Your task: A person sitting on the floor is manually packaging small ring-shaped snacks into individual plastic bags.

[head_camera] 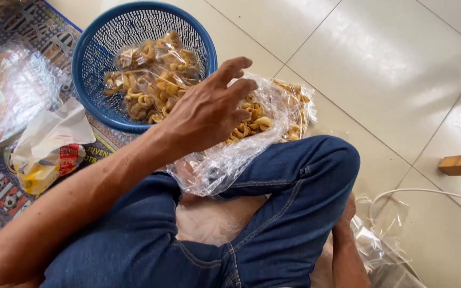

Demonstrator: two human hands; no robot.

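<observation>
— Where do we have the bag of snacks?

— On our knee, just past the left hand, toward two o'clock from the wrist. The fingers are spread wide and lie on the plastic; they are not closed around anything.

— Which way does the bag run?

— Its long axis goes from seven o'clock, where the loose open end hangs by the thigh, up to one o'clock, where the snacks sit.

— And the basket?

— At eleven o'clock from that hand, just beside the bag, with filled bags inside.

— Our right hand?

— Low at five o'clock, behind the knee, near empty bags on the floor; we cannot tell its grip. The left hand is clearly nearer.
</observation>
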